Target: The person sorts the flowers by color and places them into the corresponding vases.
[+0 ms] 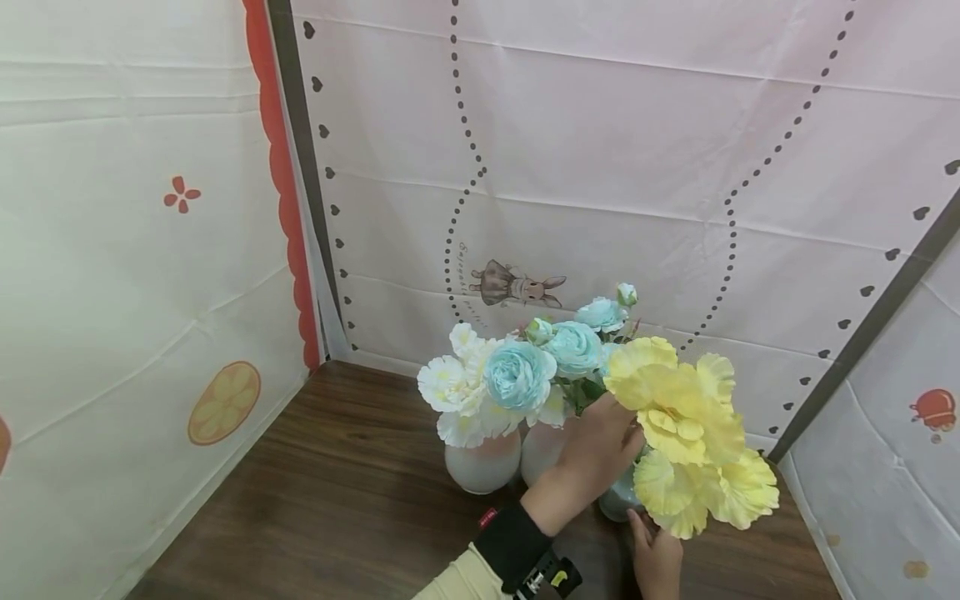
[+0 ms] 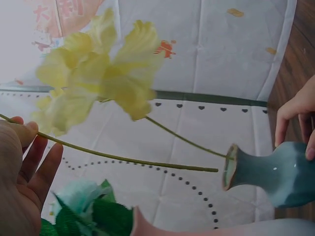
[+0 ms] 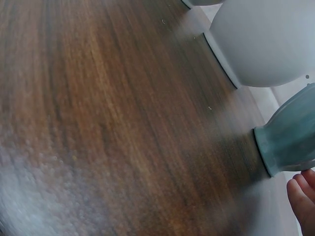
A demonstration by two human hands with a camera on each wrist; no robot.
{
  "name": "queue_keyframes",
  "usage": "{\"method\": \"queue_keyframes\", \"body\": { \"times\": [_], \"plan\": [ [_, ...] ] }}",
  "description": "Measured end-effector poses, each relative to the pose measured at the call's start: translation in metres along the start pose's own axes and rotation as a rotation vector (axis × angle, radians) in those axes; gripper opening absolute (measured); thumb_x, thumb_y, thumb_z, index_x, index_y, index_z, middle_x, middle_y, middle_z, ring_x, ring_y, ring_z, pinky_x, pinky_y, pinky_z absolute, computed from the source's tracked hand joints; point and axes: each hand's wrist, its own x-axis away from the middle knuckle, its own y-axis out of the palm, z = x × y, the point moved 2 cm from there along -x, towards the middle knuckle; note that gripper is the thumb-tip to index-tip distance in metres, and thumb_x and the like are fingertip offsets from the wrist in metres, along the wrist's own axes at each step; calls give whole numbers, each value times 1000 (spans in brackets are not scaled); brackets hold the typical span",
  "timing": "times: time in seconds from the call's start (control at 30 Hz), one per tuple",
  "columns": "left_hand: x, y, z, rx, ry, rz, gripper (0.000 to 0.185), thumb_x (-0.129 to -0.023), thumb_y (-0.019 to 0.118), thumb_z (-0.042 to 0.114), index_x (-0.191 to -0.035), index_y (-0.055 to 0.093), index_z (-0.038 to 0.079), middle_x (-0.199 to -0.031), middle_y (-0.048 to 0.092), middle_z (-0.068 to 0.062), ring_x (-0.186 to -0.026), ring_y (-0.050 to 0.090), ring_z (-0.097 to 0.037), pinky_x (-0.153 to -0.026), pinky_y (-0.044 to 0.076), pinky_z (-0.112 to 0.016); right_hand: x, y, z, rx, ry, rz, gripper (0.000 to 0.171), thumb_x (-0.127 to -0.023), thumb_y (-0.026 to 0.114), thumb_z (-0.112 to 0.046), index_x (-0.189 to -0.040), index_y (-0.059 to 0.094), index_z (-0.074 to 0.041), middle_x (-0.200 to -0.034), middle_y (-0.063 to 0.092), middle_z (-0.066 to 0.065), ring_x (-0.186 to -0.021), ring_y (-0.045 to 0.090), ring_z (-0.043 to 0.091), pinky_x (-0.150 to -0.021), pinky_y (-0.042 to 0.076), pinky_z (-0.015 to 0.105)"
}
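My left hand (image 1: 592,454) pinches a thin green flower stem (image 2: 128,160) between thumb and fingers. The stem's cut end points at the mouth of a blue-green glazed vase (image 2: 278,172), just short of the rim in the left wrist view. Another stem (image 2: 182,136), carrying a yellow flower (image 2: 103,73), leans in that mouth. Around the vase's lower body, my right hand (image 1: 658,554) holds it with thumb and fingers; its fingertips (image 3: 301,194) show beside the vase in the right wrist view. Large yellow blooms (image 1: 678,417) hide much of the vase from the head view.
Left of the blue-green vase stand two pale vases, one with white flowers (image 1: 457,379), pinkish at its top (image 1: 482,462). Light blue flowers (image 1: 520,373) rise among them. A dark wooden table (image 1: 315,500) lies beneath, with printed cloth walls (image 1: 600,150) behind and at both sides.
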Motion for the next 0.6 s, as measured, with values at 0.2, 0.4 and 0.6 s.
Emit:
{"method": "queue_keyframes", "body": {
  "times": [0.2, 0.4, 0.6],
  "plan": [
    [-2, 12, -2, 97, -34, -101, 15, -105, 48, 14, -111, 61, 12, -88, 53, -2, -72, 41, -8, -63, 29, -13, 3, 1, -1, 20, -9, 3, 31, -99, 63, -16, -116, 54, 8, -108, 65, 32, -107, 66, 47, -88, 56, 54],
    [-1, 17, -4, 125, -83, -160, 17, -107, 45, 17, -114, 61, 13, -95, 56, -2, -76, 46, -8, -65, 34, -14, 3, 2, 0, 21, -12, 3, 30, -99, 63, -15, -116, 55, 8, -108, 65, 31, -108, 65, 47, -89, 55, 54],
    [-4, 33, 0, -108, -202, -389, 23, -104, 53, 21, -126, 61, 22, -114, 64, 5, -95, 63, -5, -76, 46, -10, 3, 2, 0, 14, 29, -42, 41, -101, 59, -23, -122, 51, 11, -112, 65, 35, -109, 63, 50, -93, 53, 57]
  ]
}}
